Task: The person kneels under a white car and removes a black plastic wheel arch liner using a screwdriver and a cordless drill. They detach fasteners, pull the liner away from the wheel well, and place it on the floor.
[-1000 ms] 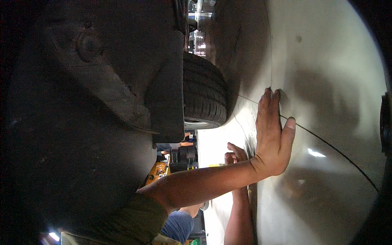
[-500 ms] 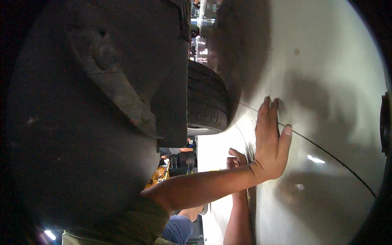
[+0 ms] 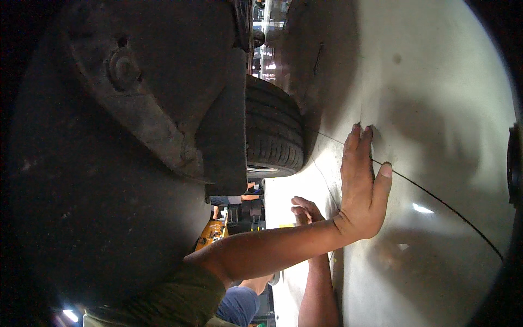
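My left hand (image 3: 357, 185) lies flat against a glossy off-white panel (image 3: 430, 120), fingers together and pointing up, thumb spread to the right. It covers part of a thin dark seam (image 3: 436, 196) that curves down to the right. Below and left of it, partly behind my left forearm, is my right hand (image 3: 308, 210). Its fingers are loosely bent and apart, pointing left, near the panel's brightly lit lower part. Nothing shows in either hand. Left of both hands stands a black tyre (image 3: 275, 131) with grooved tread.
A large dark cover (image 3: 125, 212) with a raised bracket-like part (image 3: 158, 125) fills the left side. Beyond it are an orange surface (image 3: 212, 231) with small items, a person's blue shorts (image 3: 238, 305) and another person's arm (image 3: 249, 196). A dark part (image 3: 513, 163) sits at the right rim.
My right hand has shifted slightly left and up, and its fingers reach out more. My left hand stays on the panel. The dark cover appears a little farther left.
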